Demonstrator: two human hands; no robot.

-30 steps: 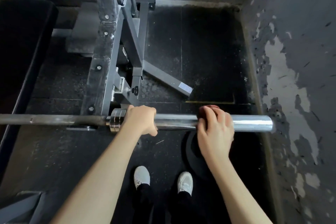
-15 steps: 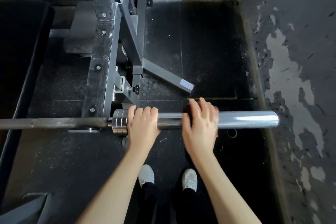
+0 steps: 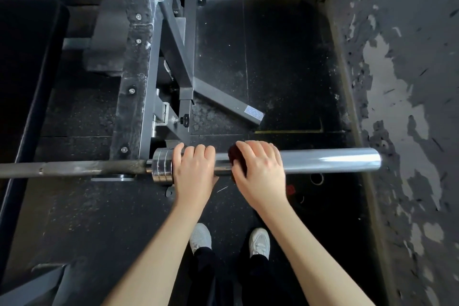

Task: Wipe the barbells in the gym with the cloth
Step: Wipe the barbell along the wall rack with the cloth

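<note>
At the rack: the barbell (image 3: 330, 159) lies level across my view, just in front of the black rack (image 3: 134, 82), high above the floor.
Shaft: the thin dark shaft (image 3: 74, 169) runs out to the left edge; it looks rough and dull.
Collar: the shiny ringed collar (image 3: 161, 165) sits where the shaft meets the thick chrome sleeve (image 3: 347, 160).
Left hand: my left hand (image 3: 192, 171) grasps the sleeve from above, fingers curled over it, touching the collar's right side.
Right hand: my right hand (image 3: 260, 174) is on the sleeve just right of the left one, fingers curled over the cloth and holding it against the metal.
Cloth: the cloth (image 3: 234, 156) is dark red; only a small part shows at the left edge of my right hand, the other part is hidden under my palm.
Free end: the right part of the sleeve is bare and bright, and its end is near the wall (image 3: 409, 82) with peeling grey paint.
Floor: black rubber floor (image 3: 273, 57) below.
Feet: my white shoes (image 3: 200, 237) stand on it, under my forearms.
</note>
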